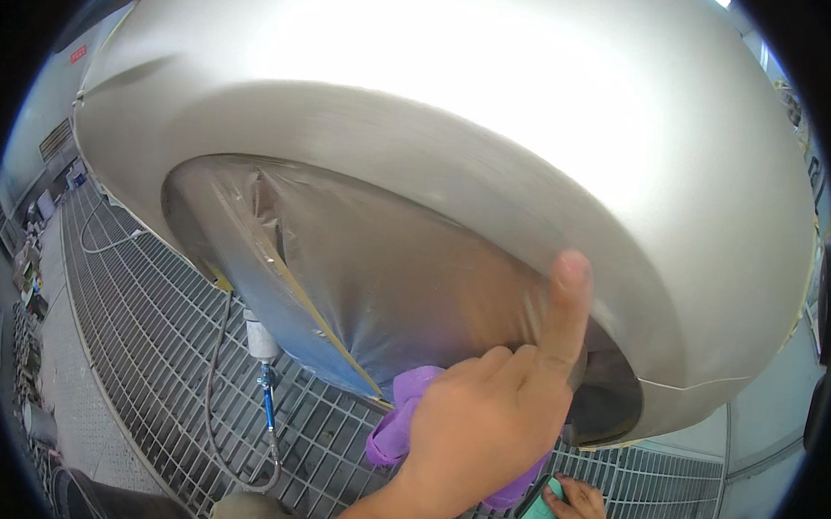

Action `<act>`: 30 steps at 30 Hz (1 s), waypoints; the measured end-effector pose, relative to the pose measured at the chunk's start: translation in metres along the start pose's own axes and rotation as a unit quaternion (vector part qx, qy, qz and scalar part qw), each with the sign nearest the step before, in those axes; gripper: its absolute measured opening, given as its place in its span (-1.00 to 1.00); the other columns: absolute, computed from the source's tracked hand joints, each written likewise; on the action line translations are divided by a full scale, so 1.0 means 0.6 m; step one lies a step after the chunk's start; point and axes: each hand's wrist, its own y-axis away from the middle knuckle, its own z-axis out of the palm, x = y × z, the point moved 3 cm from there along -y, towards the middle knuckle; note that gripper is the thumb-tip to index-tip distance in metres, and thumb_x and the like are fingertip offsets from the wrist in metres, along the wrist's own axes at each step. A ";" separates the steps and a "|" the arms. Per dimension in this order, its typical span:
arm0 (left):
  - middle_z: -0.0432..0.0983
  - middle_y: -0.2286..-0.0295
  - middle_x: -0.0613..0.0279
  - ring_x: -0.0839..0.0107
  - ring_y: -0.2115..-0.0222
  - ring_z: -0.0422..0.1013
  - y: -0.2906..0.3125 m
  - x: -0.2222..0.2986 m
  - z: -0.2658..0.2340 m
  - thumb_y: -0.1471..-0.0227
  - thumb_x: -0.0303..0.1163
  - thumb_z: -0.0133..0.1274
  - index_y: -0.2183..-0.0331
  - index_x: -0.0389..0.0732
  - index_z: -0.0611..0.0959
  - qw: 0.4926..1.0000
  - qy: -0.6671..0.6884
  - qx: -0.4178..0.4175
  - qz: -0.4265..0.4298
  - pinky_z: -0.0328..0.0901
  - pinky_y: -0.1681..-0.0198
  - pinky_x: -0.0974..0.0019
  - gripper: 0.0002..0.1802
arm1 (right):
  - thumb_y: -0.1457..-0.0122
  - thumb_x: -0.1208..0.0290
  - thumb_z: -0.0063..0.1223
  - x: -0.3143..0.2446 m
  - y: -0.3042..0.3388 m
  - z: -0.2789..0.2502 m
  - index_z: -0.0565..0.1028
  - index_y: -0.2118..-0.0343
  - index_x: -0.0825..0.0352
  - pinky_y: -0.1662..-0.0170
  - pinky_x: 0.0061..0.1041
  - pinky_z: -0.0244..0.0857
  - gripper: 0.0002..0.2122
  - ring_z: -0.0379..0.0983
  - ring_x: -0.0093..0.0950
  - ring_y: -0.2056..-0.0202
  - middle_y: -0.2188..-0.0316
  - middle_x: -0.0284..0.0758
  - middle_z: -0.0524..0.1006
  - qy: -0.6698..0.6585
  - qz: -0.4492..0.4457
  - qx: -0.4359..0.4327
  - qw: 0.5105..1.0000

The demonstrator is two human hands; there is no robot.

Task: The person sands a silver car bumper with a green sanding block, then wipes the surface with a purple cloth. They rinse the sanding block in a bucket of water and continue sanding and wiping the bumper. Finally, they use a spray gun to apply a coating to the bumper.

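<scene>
We see our left hand [483,427] raised against the silver car body [457,105], its index finger straight up and touching the edge of the wheel arch, the other fingers curled around a purple cloth [401,419] bunched under the palm. The arch opening is masked with plastic sheeting [369,276]. Low down, our right hand [571,510] grips a small teal block [542,513] above the metal floor grating [156,342]. An air hose [217,381] lies on the grating.

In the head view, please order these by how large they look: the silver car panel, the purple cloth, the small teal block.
1. Silver car panel
2. Purple cloth, partly hidden by a hand
3. Teal block
</scene>
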 end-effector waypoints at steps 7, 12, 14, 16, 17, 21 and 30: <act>0.32 0.77 0.29 0.38 0.77 0.33 0.030 0.012 0.043 0.21 -0.55 0.14 -0.32 -0.38 0.07 0.998 -0.017 0.011 0.064 0.28 0.67 0.34 0.04 | 0.29 0.18 0.45 0.029 0.006 0.031 0.64 0.21 0.33 0.03 -0.28 0.34 -0.49 0.51 -0.22 0.10 0.00 -0.07 0.53 -0.006 0.044 -0.026 0.999; 0.29 0.78 0.31 0.37 0.79 0.30 0.050 0.024 0.058 0.20 -0.51 0.16 -0.32 -0.34 0.11 0.998 -0.019 -0.026 0.055 0.26 0.68 0.30 0.03 | 0.07 0.25 0.34 0.022 0.021 0.036 0.57 0.02 0.37 -0.02 -0.10 0.29 -0.48 0.41 -0.01 -0.01 -0.05 -0.01 0.46 -0.009 0.027 -0.006 1.000; 0.32 0.77 0.31 0.36 0.79 0.32 0.061 0.024 0.065 0.19 -0.50 0.16 -0.30 -0.40 0.11 0.996 -0.030 -0.038 0.081 0.28 0.68 0.30 0.01 | 0.06 0.24 0.33 0.019 0.020 0.039 0.57 0.01 0.36 -0.02 -0.10 0.30 -0.48 0.41 -0.01 -0.01 -0.05 -0.01 0.46 -0.015 0.024 0.008 1.000; 0.39 0.75 0.31 0.36 0.78 0.35 0.051 0.029 0.046 0.17 -0.53 0.14 -0.28 -0.48 0.11 0.997 -0.017 -0.039 0.060 0.29 0.66 0.33 -0.01 | 0.06 0.25 0.33 0.017 0.020 0.030 0.57 0.02 0.36 -0.03 -0.11 0.30 -0.50 0.41 -0.01 -0.02 -0.07 -0.01 0.45 -0.008 0.030 0.000 1.000; 0.42 0.73 0.30 0.36 0.77 0.37 0.046 0.028 0.037 0.17 -0.54 0.13 -0.27 -0.52 0.10 0.998 -0.012 -0.040 0.050 0.30 0.65 0.34 -0.03 | 0.05 0.25 0.33 0.016 0.019 0.027 0.58 0.03 0.36 -0.03 -0.11 0.30 -0.51 0.41 -0.01 -0.02 -0.08 -0.01 0.44 -0.006 0.032 -0.004 0.999; 0.47 0.71 0.29 0.37 0.75 0.42 0.028 0.008 0.030 0.17 -0.63 0.08 -0.23 -0.60 0.13 0.998 0.041 0.023 -0.042 0.32 0.61 0.40 -0.09 | 0.07 0.27 0.34 0.016 0.022 0.010 0.58 0.06 0.39 -0.06 -0.08 0.29 -0.52 0.42 0.00 -0.03 -0.09 -0.01 0.43 -0.008 0.041 0.022 0.999; 0.35 0.72 0.32 0.39 0.77 0.28 0.037 0.015 0.030 0.26 -0.68 0.09 -0.21 -0.47 0.31 0.997 0.036 0.057 0.037 0.25 0.64 0.39 -0.12 | 0.11 0.29 0.36 0.014 0.028 0.021 0.59 0.07 0.40 -0.07 -0.09 0.27 -0.51 0.43 -0.01 -0.01 -0.03 0.03 0.48 -0.013 0.043 0.033 0.998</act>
